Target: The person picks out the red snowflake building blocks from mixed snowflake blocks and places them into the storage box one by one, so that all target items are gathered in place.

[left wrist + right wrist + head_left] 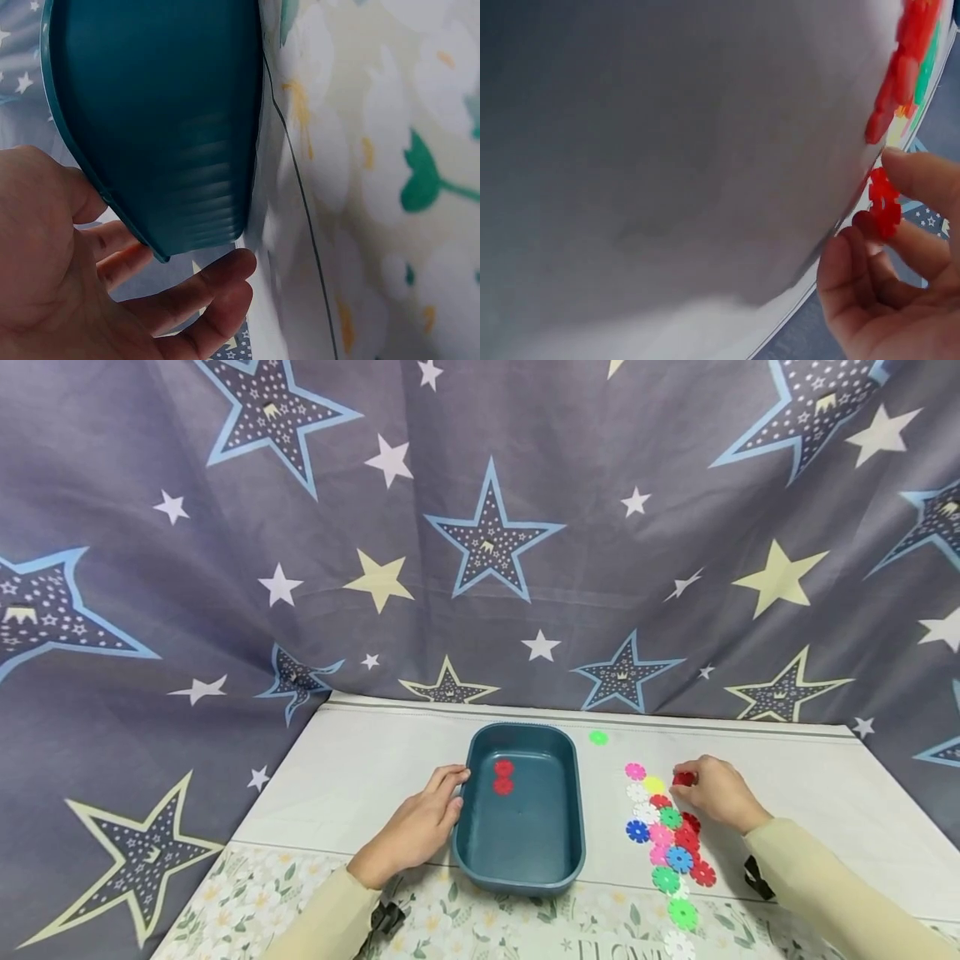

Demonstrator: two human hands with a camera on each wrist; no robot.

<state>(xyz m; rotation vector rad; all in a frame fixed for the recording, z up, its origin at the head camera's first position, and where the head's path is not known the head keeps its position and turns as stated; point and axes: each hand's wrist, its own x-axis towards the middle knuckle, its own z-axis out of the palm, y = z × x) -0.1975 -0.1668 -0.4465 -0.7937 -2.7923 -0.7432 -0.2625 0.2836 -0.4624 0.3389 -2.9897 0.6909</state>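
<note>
A dark teal plastic bin [519, 852] stands on the table with red snowflake discs [503, 786] inside, near its left wall. My left hand [422, 822] holds the bin's left rim; in the left wrist view the thumb lies at the rim and other fingers show behind it. Right of the bin, my right hand [716, 792] pinches a red snowflake disc [885, 202] between thumb and fingers, at the far right of the pile. The loose pile holds several discs, among them a blue disc [637, 832], a yellow disc [654, 785] and a green disc [682, 913].
A light green disc [597, 737] lies alone near the bin's far right corner. At the near edge is a white disc [679, 945]. The table has a pale cover [375, 777] with a floral part in front, and a grey star-patterned curtain [585, 568] hangs behind.
</note>
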